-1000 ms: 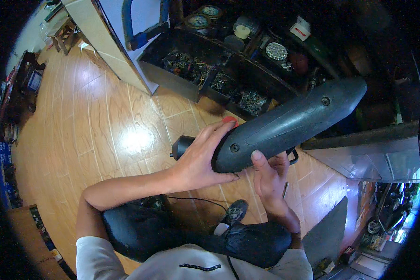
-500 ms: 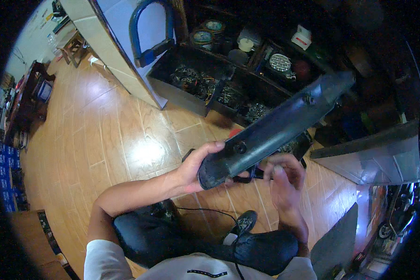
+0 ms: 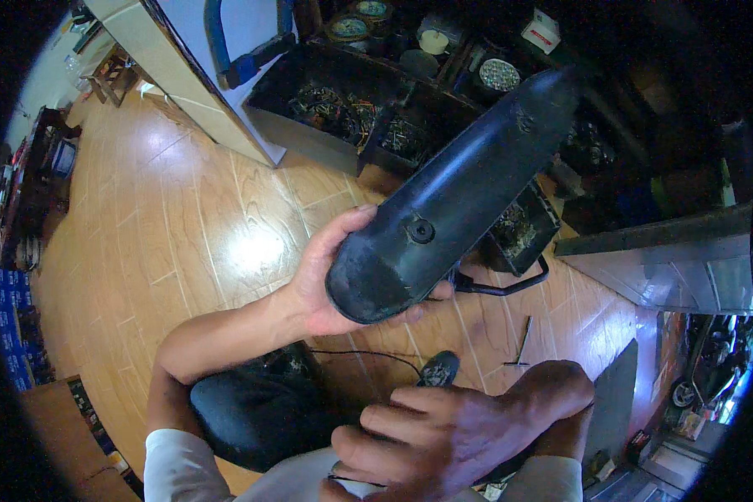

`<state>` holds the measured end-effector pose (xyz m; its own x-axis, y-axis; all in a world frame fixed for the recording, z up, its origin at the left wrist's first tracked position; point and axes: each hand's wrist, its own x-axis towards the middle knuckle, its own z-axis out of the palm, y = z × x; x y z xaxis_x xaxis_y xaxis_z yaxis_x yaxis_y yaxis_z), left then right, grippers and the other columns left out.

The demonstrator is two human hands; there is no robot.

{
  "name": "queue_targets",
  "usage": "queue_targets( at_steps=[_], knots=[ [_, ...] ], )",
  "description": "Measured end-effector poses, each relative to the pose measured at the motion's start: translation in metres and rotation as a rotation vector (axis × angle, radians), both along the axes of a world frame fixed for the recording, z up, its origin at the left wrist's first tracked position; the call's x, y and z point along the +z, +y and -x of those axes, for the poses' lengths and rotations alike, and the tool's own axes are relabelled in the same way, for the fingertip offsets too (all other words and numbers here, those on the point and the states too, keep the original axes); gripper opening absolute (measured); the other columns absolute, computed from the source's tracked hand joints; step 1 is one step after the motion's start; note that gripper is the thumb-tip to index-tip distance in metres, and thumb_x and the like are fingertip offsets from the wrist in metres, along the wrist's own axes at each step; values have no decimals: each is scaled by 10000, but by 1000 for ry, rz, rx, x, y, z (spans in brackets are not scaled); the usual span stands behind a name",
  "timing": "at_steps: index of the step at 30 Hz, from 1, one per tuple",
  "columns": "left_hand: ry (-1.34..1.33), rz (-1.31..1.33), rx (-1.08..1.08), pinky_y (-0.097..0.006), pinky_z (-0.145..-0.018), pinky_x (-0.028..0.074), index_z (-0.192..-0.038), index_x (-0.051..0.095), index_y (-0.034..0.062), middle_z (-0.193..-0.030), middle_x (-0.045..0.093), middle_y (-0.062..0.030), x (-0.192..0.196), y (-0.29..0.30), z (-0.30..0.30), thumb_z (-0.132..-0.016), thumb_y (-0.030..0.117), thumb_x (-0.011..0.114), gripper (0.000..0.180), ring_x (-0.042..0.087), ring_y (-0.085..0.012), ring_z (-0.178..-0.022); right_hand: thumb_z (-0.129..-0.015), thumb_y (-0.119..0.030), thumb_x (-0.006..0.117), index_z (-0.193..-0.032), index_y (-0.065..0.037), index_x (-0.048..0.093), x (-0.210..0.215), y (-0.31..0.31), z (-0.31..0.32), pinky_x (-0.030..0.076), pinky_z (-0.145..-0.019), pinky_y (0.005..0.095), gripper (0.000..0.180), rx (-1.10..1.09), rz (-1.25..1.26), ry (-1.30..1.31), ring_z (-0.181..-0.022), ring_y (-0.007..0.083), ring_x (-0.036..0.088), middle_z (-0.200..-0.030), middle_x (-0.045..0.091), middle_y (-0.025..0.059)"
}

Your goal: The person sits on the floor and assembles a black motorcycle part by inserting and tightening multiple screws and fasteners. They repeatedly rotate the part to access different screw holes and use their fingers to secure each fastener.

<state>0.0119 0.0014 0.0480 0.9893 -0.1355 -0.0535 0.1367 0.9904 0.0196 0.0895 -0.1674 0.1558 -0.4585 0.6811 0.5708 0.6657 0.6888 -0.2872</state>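
Note:
My left hand (image 3: 318, 289) grips the near end of a long, curved black plastic cover (image 3: 452, 201), thumb along its side and fingertips showing beneath. The cover slants up toward the far right, its rounded outer face turned to me. A dark round recessed fitting (image 3: 420, 231) sits near its held end. My right hand (image 3: 443, 435) is in front of my body at the bottom, close to the camera. Its fingers are curled, and whatever may be inside them is hidden.
A T-handled tool (image 3: 523, 343) lies on the tiled floor (image 3: 217, 243) beyond my right hand. Dark bins of loose hardware (image 3: 335, 109) stand ahead, with a black-framed tray (image 3: 519, 230) behind the cover. A large blue U-shaped lock (image 3: 247, 63) is at the upper left.
My right hand has left the underside of the cover and come back close to my body. My left hand has shifted the cover slightly left and turned its rounded face more toward me.

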Motion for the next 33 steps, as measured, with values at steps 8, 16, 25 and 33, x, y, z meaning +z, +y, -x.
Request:
queue_targets(
  at_steps=[8,16,25,33],
  knots=[
    [59,26,24,-510,-957,519,-1452,497,107,-1414,550,-199,7,5,6,-976,558,471,657,569,-402,-1264,-928,-365,641,-1226,-222,491,-51,-10,-1,379,-523,299,363,-276,290,767,-649,139,499,-820,526,0],
    [38,100,-8,-526,-1000,500,-1428,520,103,-1391,575,-203,8,2,9,-973,547,498,637,570,-431,-1250,-988,-362,594,-1144,-101,606,-83,23,-94,330,-448,213,304,-682,682,1765,-555,79,528,-847,655,1],
    [15,45,-68,-535,-1036,488,-1500,433,108,-1460,502,-232,9,-4,8,-1012,534,432,647,520,-460,-1307,-869,-181,565,-1130,-42,609,-88,31,-98,484,-516,238,299,-792,875,1599,-673,125,649,-899,700,71],
    [115,-105,-83,-578,-1060,433,-1531,381,122,-1526,424,-234,11,-9,5,-979,590,454,728,471,-487,-1334,-832,-157,496,-1295,72,541,-117,29,-102,574,-941,415,518,-703,916,1717,-1017,293,706,-1145,687,195]
  ],
)
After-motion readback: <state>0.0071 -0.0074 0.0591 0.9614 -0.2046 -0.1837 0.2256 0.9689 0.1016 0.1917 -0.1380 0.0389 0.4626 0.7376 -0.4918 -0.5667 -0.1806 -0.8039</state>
